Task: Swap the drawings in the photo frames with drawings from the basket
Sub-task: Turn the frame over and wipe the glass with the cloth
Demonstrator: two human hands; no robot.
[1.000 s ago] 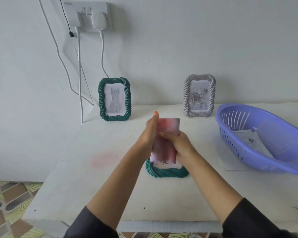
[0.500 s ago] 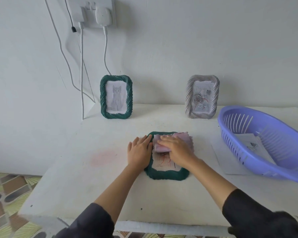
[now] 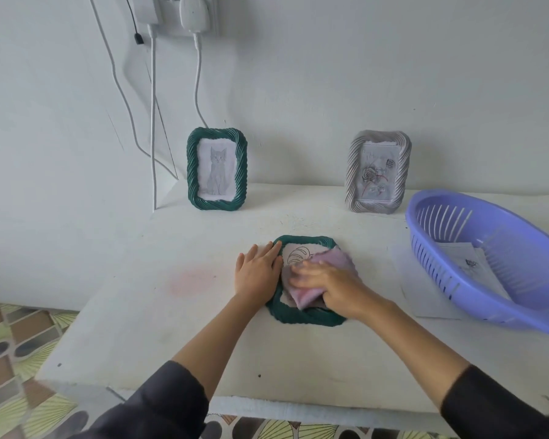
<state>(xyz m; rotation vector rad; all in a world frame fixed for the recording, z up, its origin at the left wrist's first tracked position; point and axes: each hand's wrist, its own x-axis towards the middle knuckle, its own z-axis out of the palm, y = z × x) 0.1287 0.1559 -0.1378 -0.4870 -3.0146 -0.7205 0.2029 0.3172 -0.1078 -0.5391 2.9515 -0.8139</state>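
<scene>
Flat green frame (image 3: pixel 305 315) lay face up on the table (image 3: pixel 171 327), long axis running from the person toward the wall. A line drawing (image 3: pixel 296 255) showed in its far half.

Left hand (image 3: pixel 258 271) rested on the frame's left rim, fingers straight and close together, pointing away, steadying it. Right hand (image 3: pixel 333 284) pressed a pink cloth (image 3: pixel 338 260) onto the frame's face. Its fingers were blurred but mostly straight across the cloth. Could not tell whether the thumb pinched a fold.

Judged step: wiping the face. Any lift would start from the rims, directly under both hands.

Beyond the frame, against the wall, stood 2 upright frames: a green one with a cat drawing (image 3: pixel 216 168) to the far left and a grey one with a rose drawing (image 3: pixel 377 172) to the far right.

Right of the frame, nearer the right hand, sat the purple basket (image 3: pixel 457 291). Inside it lay at least 1 loose drawing (image 3: pixel 465 263). A white sheet (image 3: pixel 422 296) lay partly under it.
</scene>
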